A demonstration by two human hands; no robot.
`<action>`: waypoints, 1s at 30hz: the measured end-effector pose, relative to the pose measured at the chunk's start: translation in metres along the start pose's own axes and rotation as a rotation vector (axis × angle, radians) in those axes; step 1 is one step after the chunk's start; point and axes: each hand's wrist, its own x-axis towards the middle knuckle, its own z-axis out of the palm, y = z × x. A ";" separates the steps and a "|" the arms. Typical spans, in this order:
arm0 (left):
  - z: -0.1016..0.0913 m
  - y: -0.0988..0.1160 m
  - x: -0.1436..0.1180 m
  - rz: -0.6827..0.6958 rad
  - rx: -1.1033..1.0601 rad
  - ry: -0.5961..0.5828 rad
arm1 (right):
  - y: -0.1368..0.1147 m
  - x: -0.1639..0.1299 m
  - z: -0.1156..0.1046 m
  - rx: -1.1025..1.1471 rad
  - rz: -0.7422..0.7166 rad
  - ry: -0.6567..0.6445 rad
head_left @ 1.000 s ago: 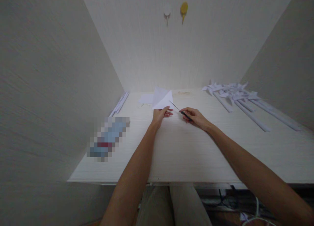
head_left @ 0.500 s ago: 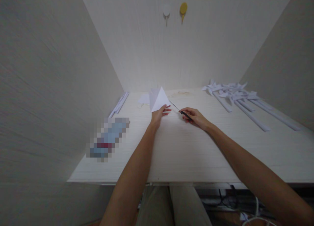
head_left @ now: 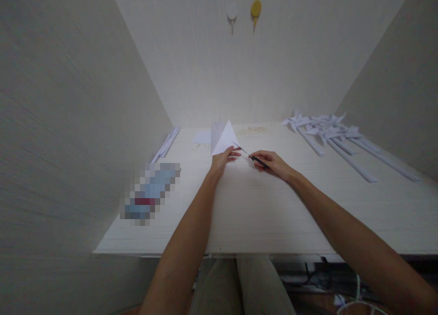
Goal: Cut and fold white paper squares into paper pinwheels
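Observation:
My left hand (head_left: 224,159) grips a folded piece of white paper (head_left: 226,140) at its lower edge, holding it raised in a pointed, triangular shape. My right hand (head_left: 268,162) is closed round the black handle of a pair of scissors (head_left: 259,161). Their thin metal blade overlaps the right edge of the paper, just above the left fingertips. How far apart the blades stand is too small to tell. Behind the left hand, a flat white sheet (head_left: 201,136) lies on the table, partly hidden by the folded paper.
On the white table (head_left: 273,214), several paper pinwheels (head_left: 326,128) with rolled paper sticks (head_left: 352,161) lie at right. Paper rolls (head_left: 166,144) rest along the left wall, near a pixelated object (head_left: 152,191). A white hook (head_left: 232,11) and a yellow hook (head_left: 255,9) are on the back wall.
The folded paper has shifted slightly right towards the scissors, and the blade now reaches over its edge. My right hand has stayed almost in place.

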 end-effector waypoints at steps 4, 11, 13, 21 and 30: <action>-0.001 0.001 -0.001 0.012 -0.012 -0.018 | 0.001 0.000 -0.001 0.008 0.004 -0.006; -0.001 0.002 -0.001 0.015 -0.005 -0.021 | -0.001 0.000 -0.001 0.021 0.024 -0.002; -0.001 0.003 -0.002 0.004 -0.002 -0.012 | -0.001 0.000 -0.001 0.023 0.019 -0.005; 0.000 0.005 -0.004 0.002 0.000 -0.004 | 0.001 -0.001 -0.003 0.020 0.008 -0.014; -0.001 0.005 -0.003 0.016 -0.013 -0.016 | 0.001 0.000 -0.002 0.040 0.024 -0.004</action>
